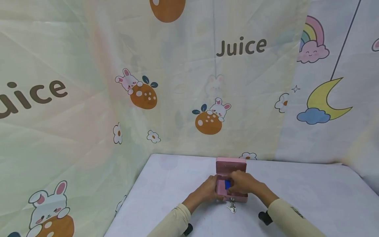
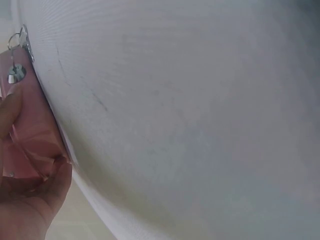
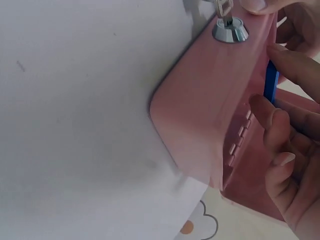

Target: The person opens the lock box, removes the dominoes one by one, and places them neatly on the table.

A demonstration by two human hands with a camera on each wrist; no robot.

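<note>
A small pink metal lock box (image 1: 220, 189) stands on the table with its hinged lid (image 1: 231, 167) raised at the back. Its round silver lock (image 3: 231, 31) carries a key, and more keys (image 1: 232, 207) hang from it at the front. My left hand (image 1: 208, 190) grips the box's left side, a thumb on the front wall (image 2: 35, 110) in the left wrist view. Inside the opening, my right hand (image 1: 243, 183) pinches a thin flat blue piece (image 3: 270, 82) between thumb and fingers. Part of that blue piece is hidden by the fingers.
A white cloth covers the table (image 1: 174, 171). Behind it and at the left hangs a printed curtain (image 1: 183, 65) with rabbits, fruit and lettering. Black devices (image 1: 265, 218) show under both sleeved wrists.
</note>
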